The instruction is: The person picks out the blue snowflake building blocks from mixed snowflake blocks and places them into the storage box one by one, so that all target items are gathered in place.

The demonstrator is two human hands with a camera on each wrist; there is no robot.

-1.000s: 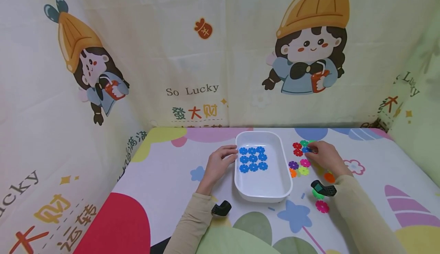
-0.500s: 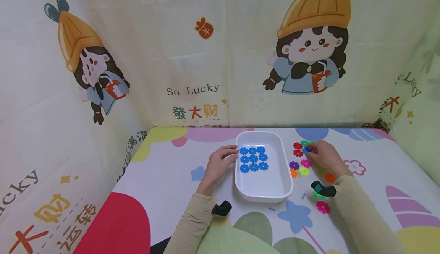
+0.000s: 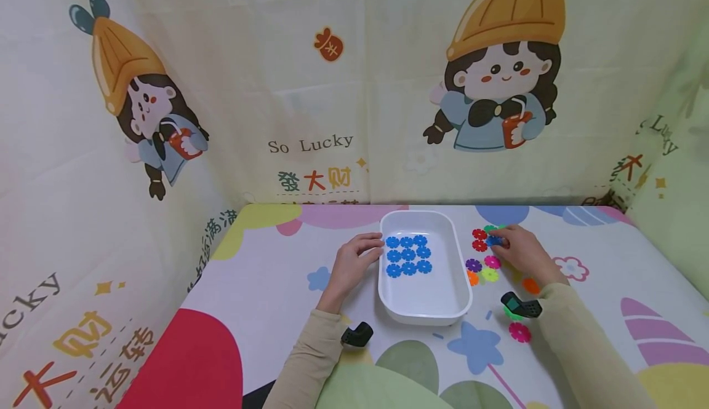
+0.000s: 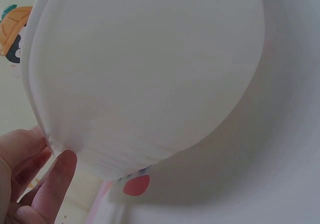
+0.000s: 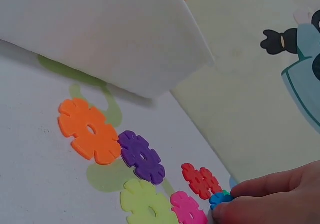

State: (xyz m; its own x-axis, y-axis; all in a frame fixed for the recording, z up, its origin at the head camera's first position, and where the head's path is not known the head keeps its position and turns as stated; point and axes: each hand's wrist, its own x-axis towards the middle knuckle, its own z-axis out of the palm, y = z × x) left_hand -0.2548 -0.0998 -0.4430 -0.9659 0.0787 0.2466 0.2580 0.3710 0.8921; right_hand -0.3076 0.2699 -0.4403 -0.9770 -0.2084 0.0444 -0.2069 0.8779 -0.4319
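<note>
My left hand grips the left rim of a white tray, with the thumb against its outer wall. Inside the tray, several blue flower-shaped discs lie in neat rows. To the right of the tray, my right hand pinches another blue flower disc between thumb and fingers, which partly cover it. Red flower discs lie beside those fingertips. A green disc shows just behind, partly hidden by the hand.
Purple, orange, yellow-green and pink discs lie between tray and right wrist. Another orange disc sits under the right forearm; a green disc and a pink one lie nearer. A printed curtain rises behind the table.
My right fingers have shifted very slightly at the blue disc, and more of it shows between them. The left hand and the tray keep their places.
</note>
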